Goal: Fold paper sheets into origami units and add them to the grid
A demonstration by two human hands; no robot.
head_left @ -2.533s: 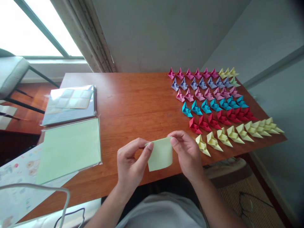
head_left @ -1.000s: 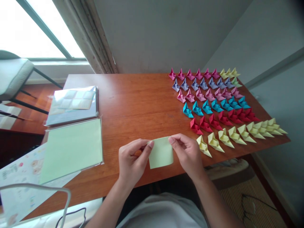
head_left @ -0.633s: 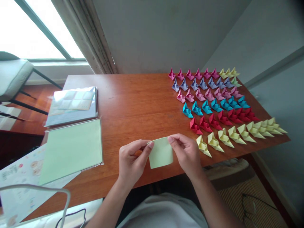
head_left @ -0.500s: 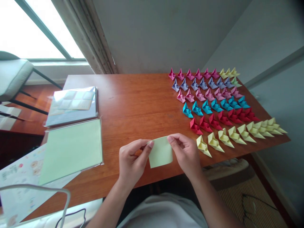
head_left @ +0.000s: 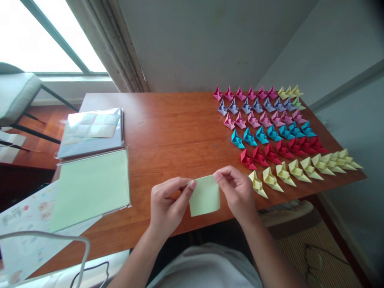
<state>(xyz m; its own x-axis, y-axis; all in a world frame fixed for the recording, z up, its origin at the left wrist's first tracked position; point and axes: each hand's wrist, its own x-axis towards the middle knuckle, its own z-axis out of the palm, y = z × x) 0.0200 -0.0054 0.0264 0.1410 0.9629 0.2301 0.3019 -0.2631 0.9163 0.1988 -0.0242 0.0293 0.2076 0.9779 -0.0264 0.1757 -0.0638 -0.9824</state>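
Between my hands, above the front edge of the wooden table (head_left: 168, 132), is a small piece of light green paper (head_left: 204, 197). My left hand (head_left: 169, 204) pinches its upper left corner between thumb and forefinger. At the upper right corner, my right hand (head_left: 237, 194) grips the paper the same way. The sheet hangs down from both pinches, and its right side curves as if doubled over. Close to my right hand stands the nearest yellow paper boat (head_left: 258, 185), the first in a row of folded yellow ones.
Rows of folded paper boats in red (head_left: 247, 159), blue (head_left: 237, 139), pink, purple and magenta fill the table's right side. A stack of green paper (head_left: 93, 188) and a plastic-wrapped pack (head_left: 90, 146) lie at left. A white tube (head_left: 54, 237) curves in front.
Both hands keep their pinch on the green paper. The paper and my right hand have shifted slightly, the sheet sitting a little lower and further right in view.
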